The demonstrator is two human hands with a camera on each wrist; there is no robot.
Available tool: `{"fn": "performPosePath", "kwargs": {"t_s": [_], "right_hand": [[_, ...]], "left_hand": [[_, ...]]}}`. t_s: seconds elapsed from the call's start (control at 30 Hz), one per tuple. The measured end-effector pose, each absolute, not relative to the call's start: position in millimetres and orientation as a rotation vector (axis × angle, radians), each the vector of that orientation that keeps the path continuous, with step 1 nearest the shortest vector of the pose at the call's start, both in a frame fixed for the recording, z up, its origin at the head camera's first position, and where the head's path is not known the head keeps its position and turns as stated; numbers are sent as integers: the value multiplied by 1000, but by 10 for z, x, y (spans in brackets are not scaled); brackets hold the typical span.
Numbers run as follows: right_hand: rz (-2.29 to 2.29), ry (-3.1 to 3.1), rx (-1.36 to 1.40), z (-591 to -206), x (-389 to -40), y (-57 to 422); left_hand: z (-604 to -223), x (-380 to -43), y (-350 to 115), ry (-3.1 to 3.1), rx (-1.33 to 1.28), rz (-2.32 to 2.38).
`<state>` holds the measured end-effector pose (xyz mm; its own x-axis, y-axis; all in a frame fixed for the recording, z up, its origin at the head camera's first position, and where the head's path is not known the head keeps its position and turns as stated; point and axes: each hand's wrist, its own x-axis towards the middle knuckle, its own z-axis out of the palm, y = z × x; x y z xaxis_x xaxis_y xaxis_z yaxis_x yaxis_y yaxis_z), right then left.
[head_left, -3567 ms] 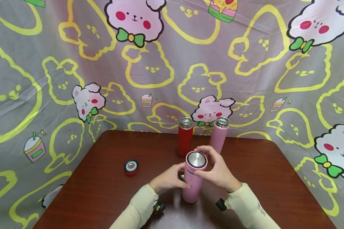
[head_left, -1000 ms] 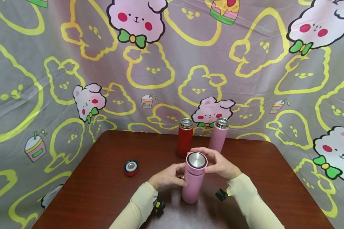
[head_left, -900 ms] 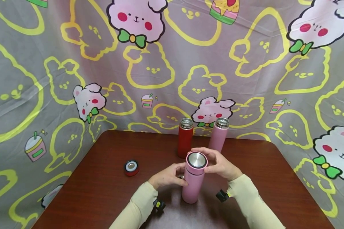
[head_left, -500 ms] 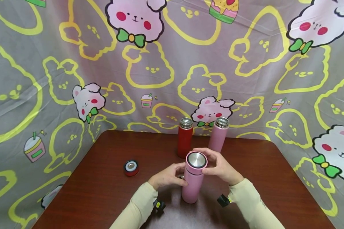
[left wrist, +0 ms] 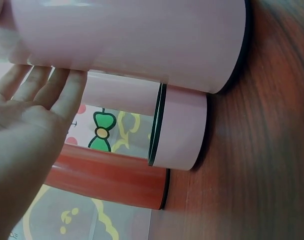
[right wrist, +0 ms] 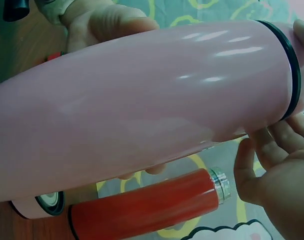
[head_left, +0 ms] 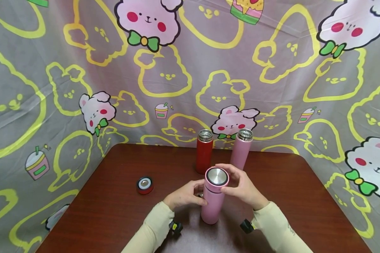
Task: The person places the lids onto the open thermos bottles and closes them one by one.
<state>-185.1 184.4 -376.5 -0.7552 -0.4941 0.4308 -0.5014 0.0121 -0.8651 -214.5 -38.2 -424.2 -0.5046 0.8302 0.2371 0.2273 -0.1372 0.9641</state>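
Observation:
A pink thermos bottle [head_left: 212, 207] stands upright near the front of the table, its pink lid [head_left: 217, 176] with a steel disc sitting on top. My left hand [head_left: 185, 194] holds the bottle's body from the left, thumb in front and fingers behind. With thumb and fingers, my right hand [head_left: 243, 187] grips the lid's edge from the right. In the left wrist view, a loose pink lid [left wrist: 182, 127] rests on the table just behind the bottle; the head view mostly hides it.
An open red thermos [head_left: 204, 154] and a second open pink thermos [head_left: 241, 151] stand at the back of the brown table [head_left: 114, 211]. To the left lies a red lid [head_left: 145, 185], inner side up. A patterned cloth [head_left: 183, 88] hangs around the table's back and sides.
Over the last second my right hand has turned clockwise, seen from above, around the lid: the thumb has shifted left, the fingertips right. My left hand and the bottle stay in place.

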Motion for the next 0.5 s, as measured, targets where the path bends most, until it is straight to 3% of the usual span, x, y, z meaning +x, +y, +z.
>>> {"fn": "performPosePath", "kwargs": {"t_s": [0.5], "right_hand": [[1683,-2195,946,-3699,-1697,1737]], "left_hand": [[-4254,-2145,-368,1652,1212,1701]]}}
